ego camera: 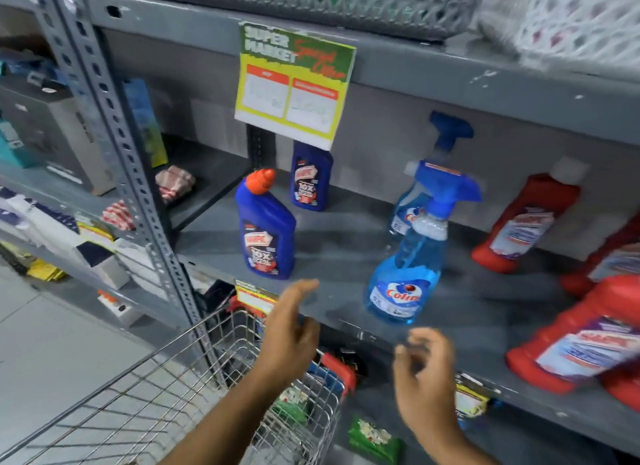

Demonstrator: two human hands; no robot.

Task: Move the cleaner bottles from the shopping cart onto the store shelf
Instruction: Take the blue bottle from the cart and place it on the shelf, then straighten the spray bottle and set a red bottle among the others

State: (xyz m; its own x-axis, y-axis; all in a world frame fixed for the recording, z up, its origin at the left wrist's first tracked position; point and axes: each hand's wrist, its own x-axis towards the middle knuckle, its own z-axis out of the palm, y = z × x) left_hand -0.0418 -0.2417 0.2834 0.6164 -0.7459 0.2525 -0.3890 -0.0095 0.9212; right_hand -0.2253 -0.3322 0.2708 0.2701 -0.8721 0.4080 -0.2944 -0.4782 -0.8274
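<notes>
Left hand: the left hand (291,329) hangs empty in front of the shelf edge, fingers loosely spread, above the far end of the cart.
Right hand: the right hand (424,371) is also empty, fingers half curled with nothing between them, just below the near spray bottle.
Bottles on shelf: a blue spray bottle (407,274) stands near the front edge of the grey shelf (346,253), a second spray bottle (420,194) behind it; a dark blue toilet cleaner (266,229) with an orange cap stands to the left, another (311,178) further back; red bottles (526,222) crowd the right side.
Cart: the wire cart (194,385) sits low at left; its visible part shows no bottle, but the hands and motion blur hide the far end.
Handling, judged: these look like full plastic bottles, stiff-walled, fairly heavy with liquid, smooth and perhaps slippery at the label.
Where to hold, judged: take a spray bottle round the narrow neck under the trigger head, not by the trigger; take the toilet cleaner round its waist.
Risk, judged: the tall spray bottles could tip if set down close to the front edge.
</notes>
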